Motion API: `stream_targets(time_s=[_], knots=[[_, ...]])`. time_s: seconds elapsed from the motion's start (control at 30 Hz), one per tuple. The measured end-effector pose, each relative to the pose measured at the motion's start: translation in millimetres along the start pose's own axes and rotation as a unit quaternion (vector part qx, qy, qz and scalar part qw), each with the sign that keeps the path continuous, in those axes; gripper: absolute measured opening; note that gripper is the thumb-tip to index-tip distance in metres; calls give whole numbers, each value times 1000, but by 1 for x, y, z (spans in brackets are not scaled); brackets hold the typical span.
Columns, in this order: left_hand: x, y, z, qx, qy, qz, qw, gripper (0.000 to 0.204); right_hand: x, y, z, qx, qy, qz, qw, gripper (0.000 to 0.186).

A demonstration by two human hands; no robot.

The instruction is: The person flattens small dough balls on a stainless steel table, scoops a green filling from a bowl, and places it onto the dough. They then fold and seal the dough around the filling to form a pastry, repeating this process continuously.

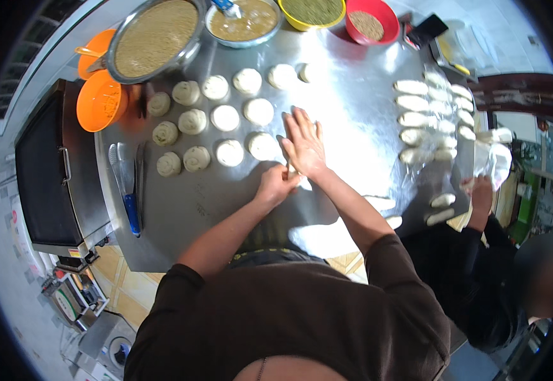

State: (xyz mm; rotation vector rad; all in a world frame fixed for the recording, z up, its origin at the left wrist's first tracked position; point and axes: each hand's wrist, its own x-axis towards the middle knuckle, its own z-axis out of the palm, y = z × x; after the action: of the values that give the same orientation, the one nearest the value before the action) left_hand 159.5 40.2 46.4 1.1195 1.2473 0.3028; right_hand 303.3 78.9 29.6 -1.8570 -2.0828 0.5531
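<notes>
My left hand [275, 188] is closed round a pale piece of dough [291, 170], most of it hidden by the fingers. Just beyond it, my right hand [305, 145] lies nearly flat with its fingers stretched away from me. Its palm edge is against the same piece. To the left of both hands, round coiled dough pieces [225, 118] sit in loose rows on the metal table [225, 197]. The closest round piece [263, 146] is beside my right hand's thumb.
Long dough pieces [412, 103] lie at the right, partly under clear plastic. A co-worker's hand [479, 193] is by a plastic bag [495, 164]. Along the far edge stand a large metal bowl [195, 51], a yellow bowl [311, 26] and a red bowl [387, 32]. A blue-handled tool [131, 214] lies left.
</notes>
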Motion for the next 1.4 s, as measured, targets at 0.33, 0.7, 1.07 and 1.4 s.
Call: stream_targets(time_s=[0.33,0.7,1.07,1.4], knots=[[-2,-3,-6,-33,-7,16,999,27,212,-28,-77,-110,114,-121,980,82],[-6,-4,-14,-5,-14,34,999,37,277,-25,-90,154,102,-15,983,51],[-6,-4,-12,6,-10,30,999,36,267,-27,-74,65,17,-40,997,44],[-2,-10,-4,55,17,64,996,30,105,26,-94,374,5,51,926,45]])
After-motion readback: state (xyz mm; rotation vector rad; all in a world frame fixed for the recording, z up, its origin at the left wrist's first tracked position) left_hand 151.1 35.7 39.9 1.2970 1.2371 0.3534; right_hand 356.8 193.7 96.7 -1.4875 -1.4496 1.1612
